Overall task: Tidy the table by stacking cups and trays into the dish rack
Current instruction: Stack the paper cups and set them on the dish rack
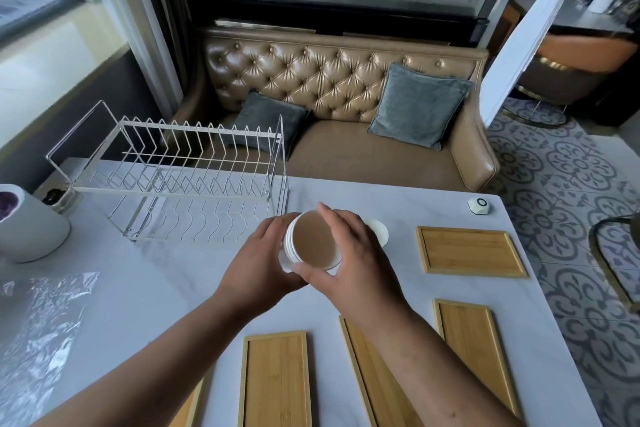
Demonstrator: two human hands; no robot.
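Observation:
Both hands hold a stack of white cups (313,244) above the middle of the table, its brown inside facing me. My left hand (258,262) grips the stack from the left and below. My right hand (349,253) closes over its right rim. Another white cup (379,230) peeks out behind my right hand. An empty white wire dish rack (173,180) stands at the back left. Several bamboo trays lie flat: one at the right (471,251), three near me (275,380) (375,374) (474,354), and a corner of another (188,406).
A white round container (29,229) sits at the left edge, and crinkled clear plastic (38,326) lies in front of it. A small white puck (479,205) rests at the back right corner. Behind the table stands a tufted sofa (346,87) with grey cushions.

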